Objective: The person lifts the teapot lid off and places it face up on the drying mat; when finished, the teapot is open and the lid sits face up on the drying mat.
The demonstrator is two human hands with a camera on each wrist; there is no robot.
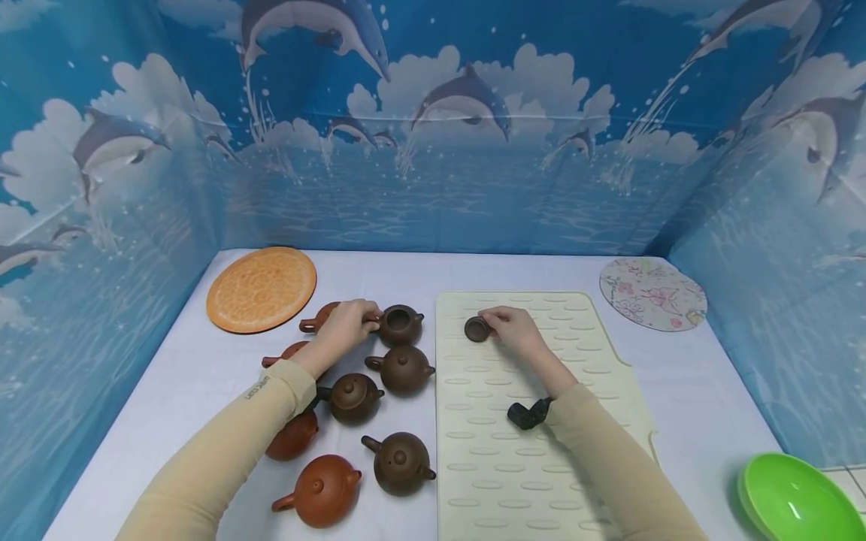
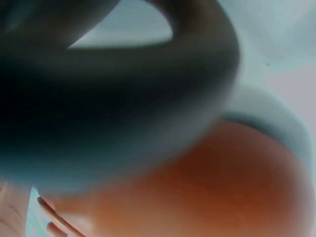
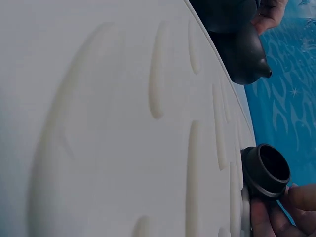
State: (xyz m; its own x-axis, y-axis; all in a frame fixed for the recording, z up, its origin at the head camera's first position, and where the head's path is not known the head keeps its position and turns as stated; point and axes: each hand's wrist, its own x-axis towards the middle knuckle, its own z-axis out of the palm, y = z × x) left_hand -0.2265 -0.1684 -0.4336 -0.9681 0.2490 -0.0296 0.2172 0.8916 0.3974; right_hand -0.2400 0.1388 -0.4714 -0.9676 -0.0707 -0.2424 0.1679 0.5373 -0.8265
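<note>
"Where's the small dark lid [image 1: 477, 329]?"
"At the far left part of the mat [image 1: 483, 451], hollow side up, pinched between the right hand [image 1: 517, 330]'s thumb and fingers."
"And the lidless pot [image 1: 399, 334]?"
"Just left of the mat, spout toward it, handle gripped in the left hand [image 1: 350, 321], the nearer to its opening."
"Anything in the way?"
"The spout juts between lid and opening. A lidded brown pot [image 1: 404, 370] stands by the mat's left edge."

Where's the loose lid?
In the head view, the lid is in the right hand, over the far-left part of the pale mat, right of the open teapot.
</note>
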